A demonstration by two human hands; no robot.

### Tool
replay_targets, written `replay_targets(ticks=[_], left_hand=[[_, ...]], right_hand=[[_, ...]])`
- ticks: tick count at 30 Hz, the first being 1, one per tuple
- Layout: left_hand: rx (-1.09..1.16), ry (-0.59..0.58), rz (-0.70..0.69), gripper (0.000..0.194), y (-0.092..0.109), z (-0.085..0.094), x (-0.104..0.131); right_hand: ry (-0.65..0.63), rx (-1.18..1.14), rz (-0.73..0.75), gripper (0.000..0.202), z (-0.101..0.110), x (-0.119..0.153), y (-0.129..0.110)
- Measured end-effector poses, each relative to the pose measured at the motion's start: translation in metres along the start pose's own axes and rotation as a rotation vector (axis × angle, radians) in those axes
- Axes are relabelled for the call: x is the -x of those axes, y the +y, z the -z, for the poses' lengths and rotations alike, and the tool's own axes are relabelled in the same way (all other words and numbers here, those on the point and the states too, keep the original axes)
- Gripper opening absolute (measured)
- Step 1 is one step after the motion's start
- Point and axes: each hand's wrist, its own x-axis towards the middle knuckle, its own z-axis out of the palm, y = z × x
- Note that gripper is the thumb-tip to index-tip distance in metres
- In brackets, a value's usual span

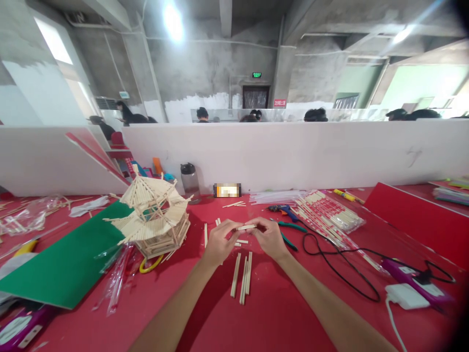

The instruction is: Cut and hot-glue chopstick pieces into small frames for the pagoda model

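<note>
1. Left grip (220, 240) and right grip (269, 235) both pinch a short wooden stick (245, 227), held level above the red surface (278, 313).
2. Three longer sticks (242, 276) lie just below my hands.
3. Stick pagoda model (154, 217) stands left, on the green board (69, 264).

Left hand (219, 240) and right hand (270, 236) pinching a short wooden stick (245, 227), stick pagoda (156, 215) beside, red table (278, 313)
</note>
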Motion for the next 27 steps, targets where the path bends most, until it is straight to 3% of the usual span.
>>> replay_targets(ticks=[12, 23, 27], left_hand=[[-0.016, -0.037, 0.14, 0.019, 0.003, 0.007, -0.006], [-0.015, -0.062, 0.094, 0.018, -0.001, 0.012, -0.007], [0.038, -0.081, 0.203, 0.022, -0.001, 0.01, -0.009]], right_hand=[[0.022, -0.106, -0.053, 0.016, 0.001, -0.003, 0.01], [-0.03, -0.157, -0.115, 0.02, -0.005, -0.001, 0.009], [-0.007, -0.16, -0.154, 0.024, -0.007, -0.002, 0.012]])
